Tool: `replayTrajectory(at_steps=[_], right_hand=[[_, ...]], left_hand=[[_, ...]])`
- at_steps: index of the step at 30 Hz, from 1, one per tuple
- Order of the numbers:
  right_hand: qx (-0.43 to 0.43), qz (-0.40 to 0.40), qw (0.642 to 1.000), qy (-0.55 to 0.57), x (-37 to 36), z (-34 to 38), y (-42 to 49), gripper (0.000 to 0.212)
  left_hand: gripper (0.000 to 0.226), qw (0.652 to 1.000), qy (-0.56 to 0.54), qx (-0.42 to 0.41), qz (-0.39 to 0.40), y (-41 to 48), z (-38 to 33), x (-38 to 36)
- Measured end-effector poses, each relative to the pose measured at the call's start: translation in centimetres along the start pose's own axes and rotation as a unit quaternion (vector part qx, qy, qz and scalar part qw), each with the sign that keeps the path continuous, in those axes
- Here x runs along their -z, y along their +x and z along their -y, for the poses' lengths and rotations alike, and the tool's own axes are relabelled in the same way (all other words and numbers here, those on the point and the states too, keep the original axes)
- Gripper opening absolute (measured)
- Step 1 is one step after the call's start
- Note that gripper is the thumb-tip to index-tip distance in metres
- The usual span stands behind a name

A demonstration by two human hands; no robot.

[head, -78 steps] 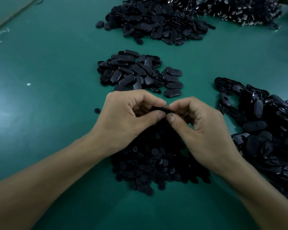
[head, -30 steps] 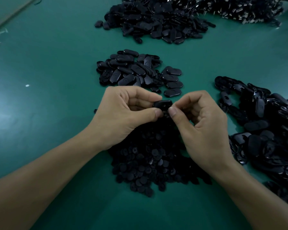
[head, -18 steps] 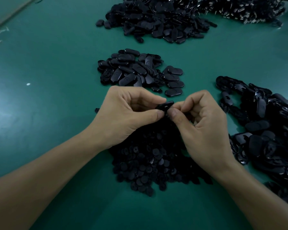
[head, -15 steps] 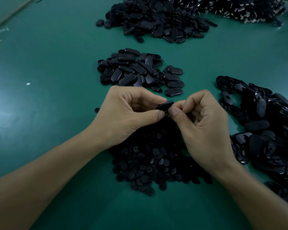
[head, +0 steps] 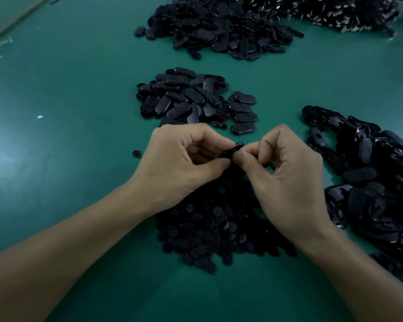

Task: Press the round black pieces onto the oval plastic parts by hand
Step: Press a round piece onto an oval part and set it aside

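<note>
Oval black plastic part (head: 233,150) is held up off the green bench (head: 68,89), pinched at both ends between the two hands. It hangs directly above the heap of round black pieces (head: 214,228) that lies nearest the person. The left hand (head: 179,163) grips its left end with the thumb and curled fingers (head: 209,141). The right hand (head: 286,173) pinches the right end, with thumb and forefinger tips closed tight on it and the other fingers curled in. Only a tilted sliver of the part shows between the fingertips, so I cannot tell whether a round piece is fully seated on it or only half pressed.

The press appears to be under way. The chief risk is a skewed fit: if the thumbs push off-centre, the round piece may go in crooked. It could also pop free and drop into the heap below, lost among its like. The part looks small and smooth, so a slipping grip could flick it onto the bench. A finished part could also land in the wrong pile. A small heap of oval parts (head: 191,101) lies just beyond the hands and a heap of glossy black parts (head: 370,182) lies to the right, and they look much alike. One stray round piece (head: 137,154) lies apart, left of the left hand.
</note>
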State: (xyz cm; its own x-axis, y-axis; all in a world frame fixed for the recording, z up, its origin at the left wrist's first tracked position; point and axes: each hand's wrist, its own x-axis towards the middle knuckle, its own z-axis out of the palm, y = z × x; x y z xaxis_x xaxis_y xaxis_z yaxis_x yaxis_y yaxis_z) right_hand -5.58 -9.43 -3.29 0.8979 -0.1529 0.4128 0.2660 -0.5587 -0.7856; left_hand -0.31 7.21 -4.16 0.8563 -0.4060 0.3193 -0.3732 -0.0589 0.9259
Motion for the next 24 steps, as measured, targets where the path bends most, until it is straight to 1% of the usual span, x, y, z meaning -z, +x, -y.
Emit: replayTrajectory(at_steps=[3, 5, 8, 10, 17, 21, 24], right_hand=[[0.007, -0.021, 1.0, -0.008, -0.12, -0.12, -0.08, 0.049], [0.013, -0.028, 1.0, -0.004, -0.18, -0.21, -0.2, 0.046], [0.029, -0.025, 0.999, -0.017, -0.29, -0.3, -0.44, 0.037], [0.032, -0.019, 0.999, -0.016, -0.35, -0.21, -0.54, 0.032], [0.045, 0.018, 0.999, 0.015, -0.35, 0.2, -0.73, 0.025], [0.05, 0.047, 0.997, 0.024, -0.27, 0.25, -1.01, 0.018], [0.069, 0.038, 0.997, 0.009, -0.11, 0.2, -0.87, 0.016]], left_hand=[[0.027, 0.998, 0.043, -0.033, -0.015, -0.24, -0.07, -0.24], [0.026, 0.992, 0.095, -0.073, -0.032, -0.42, -0.14, -0.5], [0.023, 0.969, 0.19, -0.146, -0.066, -0.63, -0.29, -0.84], [0.021, 0.954, 0.227, -0.174, -0.088, -0.73, -0.28, -0.91], [0.014, 0.938, 0.283, -0.167, -0.113, -0.84, -0.36, -0.71], [0.013, 0.941, 0.274, -0.149, -0.129, -0.72, -0.36, -0.72], [0.014, 0.947, 0.255, -0.143, -0.134, -0.6, -0.22, -0.71]])
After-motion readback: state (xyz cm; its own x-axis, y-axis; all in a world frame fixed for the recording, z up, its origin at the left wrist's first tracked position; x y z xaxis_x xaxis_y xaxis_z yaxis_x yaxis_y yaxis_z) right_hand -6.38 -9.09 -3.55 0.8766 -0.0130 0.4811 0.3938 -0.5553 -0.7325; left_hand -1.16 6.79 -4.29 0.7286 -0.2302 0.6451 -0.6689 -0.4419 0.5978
